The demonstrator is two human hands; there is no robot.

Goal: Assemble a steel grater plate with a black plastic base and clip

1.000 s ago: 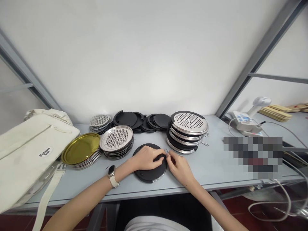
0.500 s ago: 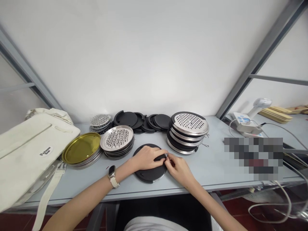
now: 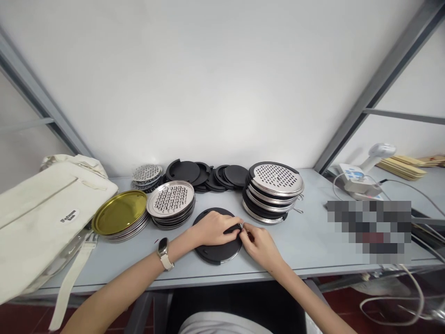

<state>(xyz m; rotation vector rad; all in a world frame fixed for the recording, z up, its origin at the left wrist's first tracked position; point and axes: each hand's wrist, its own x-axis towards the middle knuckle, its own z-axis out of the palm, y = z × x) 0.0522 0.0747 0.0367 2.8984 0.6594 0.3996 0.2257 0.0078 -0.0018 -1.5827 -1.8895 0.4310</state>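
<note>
Closed narrowly, the left hand (image 3: 214,228) and right hand (image 3: 260,246) grip the right edge of a thin, round black disc (image 3: 217,253) — broad face up, lying level on the smooth grey table (image 3: 306,232).

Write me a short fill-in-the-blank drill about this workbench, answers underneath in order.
The left hand rests on a round disc whose colour is ____.
Strapped around the left arm is a ____.
The cream bag lies at the bench's ____ end.
The tallest stack stands to the ____ of the black discs near the wall.

black; watch; left; right
</note>
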